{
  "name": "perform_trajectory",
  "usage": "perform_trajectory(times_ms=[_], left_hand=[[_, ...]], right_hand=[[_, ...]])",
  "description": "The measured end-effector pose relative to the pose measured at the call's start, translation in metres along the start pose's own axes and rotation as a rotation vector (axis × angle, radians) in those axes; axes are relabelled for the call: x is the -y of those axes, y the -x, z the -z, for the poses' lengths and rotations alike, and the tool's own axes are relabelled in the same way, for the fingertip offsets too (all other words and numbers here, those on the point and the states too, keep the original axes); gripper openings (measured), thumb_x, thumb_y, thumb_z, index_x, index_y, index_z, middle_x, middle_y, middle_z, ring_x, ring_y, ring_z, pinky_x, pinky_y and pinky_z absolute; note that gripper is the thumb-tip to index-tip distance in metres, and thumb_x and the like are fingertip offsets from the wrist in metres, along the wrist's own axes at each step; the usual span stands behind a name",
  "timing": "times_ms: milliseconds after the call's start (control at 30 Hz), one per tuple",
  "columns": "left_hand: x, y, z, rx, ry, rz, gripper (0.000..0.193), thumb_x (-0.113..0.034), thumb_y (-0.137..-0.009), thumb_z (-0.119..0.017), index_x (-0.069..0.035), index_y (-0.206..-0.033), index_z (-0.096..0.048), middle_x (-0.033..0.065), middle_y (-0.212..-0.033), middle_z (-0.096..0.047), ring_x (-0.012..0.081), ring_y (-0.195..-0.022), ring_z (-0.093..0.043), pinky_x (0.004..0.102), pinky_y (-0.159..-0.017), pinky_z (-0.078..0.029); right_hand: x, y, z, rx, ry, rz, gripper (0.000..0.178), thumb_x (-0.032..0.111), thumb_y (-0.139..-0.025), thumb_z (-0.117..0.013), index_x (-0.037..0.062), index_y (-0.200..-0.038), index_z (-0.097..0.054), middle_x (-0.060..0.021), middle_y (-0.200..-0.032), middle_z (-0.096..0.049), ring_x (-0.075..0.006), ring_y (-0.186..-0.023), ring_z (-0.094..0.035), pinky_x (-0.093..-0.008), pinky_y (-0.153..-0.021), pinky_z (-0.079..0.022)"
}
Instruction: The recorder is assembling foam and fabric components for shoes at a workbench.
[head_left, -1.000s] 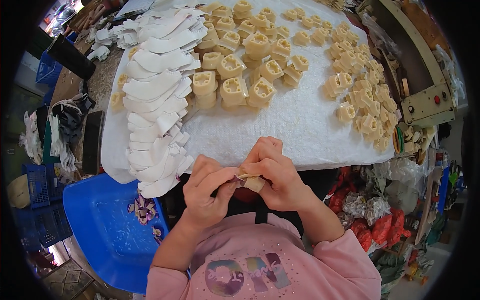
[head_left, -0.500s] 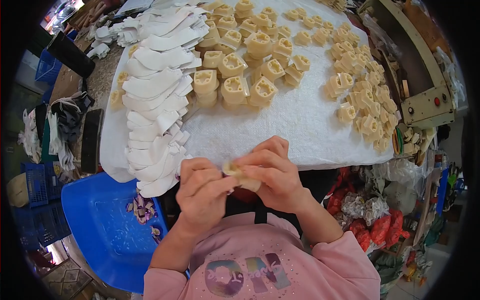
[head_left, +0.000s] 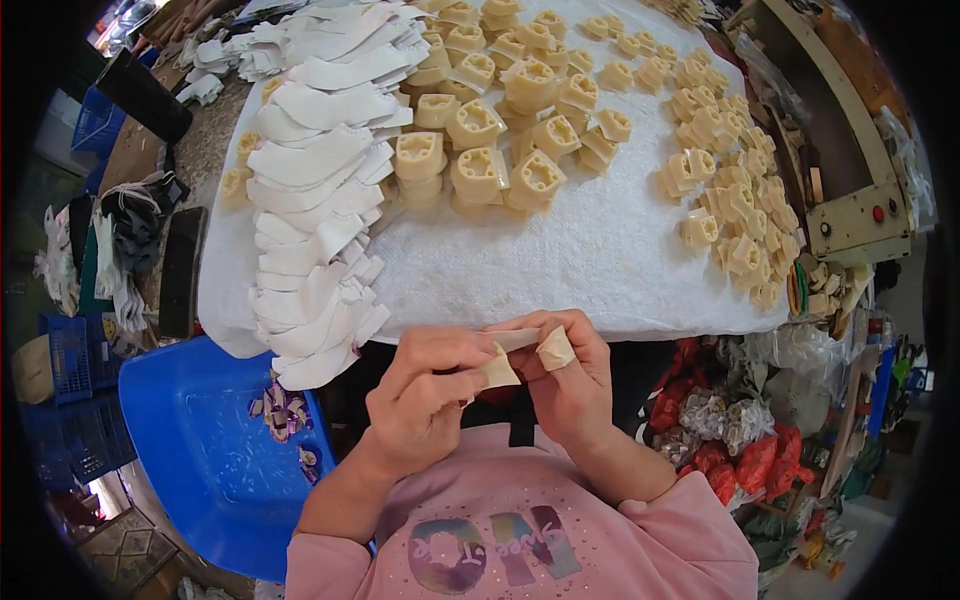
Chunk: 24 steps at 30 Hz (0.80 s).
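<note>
Both hands meet just off the near edge of the table (head_left: 600,260); the left hand (head_left: 425,395) has thumb and fingers pinched together on a cream scrap (head_left: 500,368), so the scrap hangs just in front of that edge; the right hand (head_left: 575,390) is curled beside it, with a cream patch (head_left: 557,348) over its thumb; whether its fingers are clamped on anything I cannot tell, nor whether scrap and patch are one piece.

The step in hand looks like close two-handed fingering of the scrap; the next move seems to call for a steady left pinch and light right fingertips, since the scrap looks thin.

Down the table's left side white strips (head_left: 310,165) overlap in a row; toward its far middle stand cream blocks (head_left: 478,178); along its right side smaller blocks (head_left: 740,210) lie heaped; off its near left corner a blue bin (head_left: 220,440) holds purple scraps (head_left: 285,415); right of the table is a metal machine (head_left: 855,220).
</note>
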<state>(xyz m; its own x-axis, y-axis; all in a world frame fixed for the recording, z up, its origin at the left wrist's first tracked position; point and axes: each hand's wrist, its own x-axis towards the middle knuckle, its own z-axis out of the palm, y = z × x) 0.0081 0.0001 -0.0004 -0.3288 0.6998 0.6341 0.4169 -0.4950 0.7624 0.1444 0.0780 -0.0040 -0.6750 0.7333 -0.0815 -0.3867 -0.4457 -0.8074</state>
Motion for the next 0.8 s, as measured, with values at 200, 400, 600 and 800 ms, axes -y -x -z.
perform_trajectory(times_ms=[200, 400, 600, 800], left_hand=[[0.002, 0.0, -0.004, 0.09, -0.333, -0.176, 0.022, 0.008, -0.06, -0.065, 0.001, -0.079, -0.056, 0.0124, -0.087, -0.057, 0.026, -0.075, -0.06, 0.0322, -0.061, -0.047], [-0.003, -0.007, -0.012, 0.173, -0.572, -0.17, 0.017, 0.004, -0.063, -0.064, 0.001, -0.078, -0.057, 0.012, -0.085, -0.054, 0.0236, -0.072, -0.055, 0.032, -0.056, -0.043], [0.004, -0.005, -0.011, 0.098, -0.481, -0.057, 0.02, 0.01, -0.064, -0.063, 0.001, -0.08, -0.054, 0.0135, -0.087, -0.056, 0.0252, -0.073, -0.055, 0.0326, -0.058, -0.045], [0.003, -0.003, -0.007, 0.145, -0.024, 0.0, 0.023, 0.018, -0.068, -0.059, 0.001, -0.074, -0.045, 0.0171, -0.092, -0.059, 0.0308, -0.088, -0.062, 0.035, -0.07, -0.053]], right_hand=[[0.009, 0.008, 0.005, 0.023, -0.016, -0.082, 0.024, 0.017, -0.098, -0.041, -0.0024, -0.109, -0.05, -0.0199, -0.115, -0.058, -0.0228, -0.104, -0.059, -0.0327, -0.087, -0.05], [0.015, 0.004, -0.006, 0.002, 0.258, -0.08, 0.027, 0.016, -0.098, -0.038, -0.0035, -0.111, -0.051, -0.0193, -0.115, -0.058, -0.0207, -0.102, -0.059, -0.0309, -0.087, -0.05], [0.023, -0.007, 0.007, 0.15, 0.525, -0.022, 0.034, 0.028, -0.097, -0.044, -0.0008, -0.113, -0.054, -0.0097, -0.105, -0.062, -0.0124, -0.089, -0.059, -0.025, -0.073, -0.048], [0.035, -0.036, 0.031, 0.342, 0.294, -0.3, 0.031, 0.014, -0.083, -0.067, -0.0007, -0.108, -0.055, -0.0081, -0.098, -0.062, -0.0143, -0.089, -0.059, -0.0286, -0.082, -0.047]])
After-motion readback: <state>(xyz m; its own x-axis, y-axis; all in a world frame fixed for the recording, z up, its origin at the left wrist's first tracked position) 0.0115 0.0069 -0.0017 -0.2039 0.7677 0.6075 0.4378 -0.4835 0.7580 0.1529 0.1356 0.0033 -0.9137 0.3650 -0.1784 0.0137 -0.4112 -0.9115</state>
